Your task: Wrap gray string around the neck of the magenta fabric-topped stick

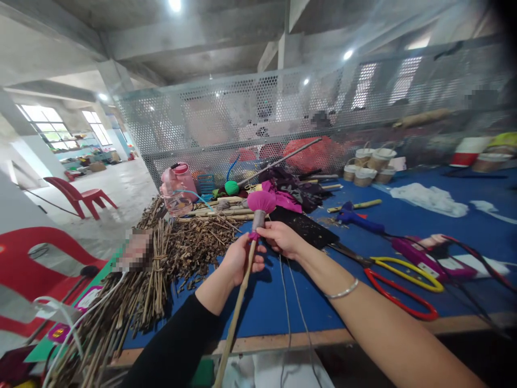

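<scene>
Where the two hands meet, at the centre of the head view, one stick slants from the bottom edge up to a pink ball of cloth. Below the ball: a grey binding, then a pink collar.

Left hand: half closed, fingers curled loosely behind the stick, thumb up by the collar; presumably a steadying hold, leaving the ball free above. Right hand: nearly closed, thumb and forefinger together at the binding's lower edge, apparently to keep the wrap tight; whether a thread lies between them cannot be told. Ball and binding stand just above both hands; the stick's shaft runs down past the left palm.

Two grey threads, hanging below the right hand over the table's near edge, likely left long as slack.

Right of centre: scissors, red and yellow handles towards the lower right, seemingly parked within reach; glue gun, blue, beyond them. Left: twigs, piled and partly bundled, probably stock kept aside. Beyond the pile: pink jug. Upper right: white fluff; cups, grouped.
</scene>
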### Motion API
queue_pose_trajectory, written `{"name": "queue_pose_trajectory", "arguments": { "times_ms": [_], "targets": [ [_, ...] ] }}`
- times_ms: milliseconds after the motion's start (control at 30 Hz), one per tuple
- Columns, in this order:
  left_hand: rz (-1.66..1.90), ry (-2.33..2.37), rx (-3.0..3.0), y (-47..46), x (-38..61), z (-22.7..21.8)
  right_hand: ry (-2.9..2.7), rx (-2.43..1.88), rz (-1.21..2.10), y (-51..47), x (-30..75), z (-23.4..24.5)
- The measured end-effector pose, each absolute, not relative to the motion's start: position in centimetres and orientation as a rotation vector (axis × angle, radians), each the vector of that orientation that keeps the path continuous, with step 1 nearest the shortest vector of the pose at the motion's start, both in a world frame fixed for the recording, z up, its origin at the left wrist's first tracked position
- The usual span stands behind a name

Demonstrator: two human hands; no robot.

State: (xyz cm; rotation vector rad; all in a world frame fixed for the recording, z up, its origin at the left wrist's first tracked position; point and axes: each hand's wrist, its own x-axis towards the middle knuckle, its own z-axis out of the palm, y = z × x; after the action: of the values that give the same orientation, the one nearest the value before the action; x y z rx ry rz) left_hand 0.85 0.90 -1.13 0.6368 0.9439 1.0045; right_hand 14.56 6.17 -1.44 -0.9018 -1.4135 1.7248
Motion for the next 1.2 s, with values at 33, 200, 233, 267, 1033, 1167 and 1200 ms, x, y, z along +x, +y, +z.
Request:
{"name": "queue_pose_trajectory", "arguments": {
  "times_ms": [33,200,233,267,1033,1167,1200],
  "targets": [
    [1.058,0.96,0.685,0.8,1.0,-1.1,-1.433,-0.907,1.707,6.1,14.4,-1.4],
    [1.174,1.124,0.949,0.3,1.1,-0.6,-1.472,-0.881,1.638,5.5,13.9,-1.1],
    [1.181,1.14,0.965,0.3,1.0,-0.5,-1.468,-0.872,1.631,5.4,13.9,-1.0],
    [1.193,1.143,0.97,0.3,0.8,-0.4,-1.464,-0.867,1.622,5.3,13.9,-0.8],
    [0.928,0.498,0.448,0.4,-0.4,0.0,-1.408,-0.616,1.779,5.7,14.2,-1.3],
    [0.918,0.773,0.659,0.8,0.3,-1.3,-1.383,-0.65,1.778,6.0,14.3,-1.8],
    [0.965,0.906,0.755,0.8,0.5,-1.4,-1.387,-0.677,1.748,6.1,14.3,-1.9]
  ]
}}
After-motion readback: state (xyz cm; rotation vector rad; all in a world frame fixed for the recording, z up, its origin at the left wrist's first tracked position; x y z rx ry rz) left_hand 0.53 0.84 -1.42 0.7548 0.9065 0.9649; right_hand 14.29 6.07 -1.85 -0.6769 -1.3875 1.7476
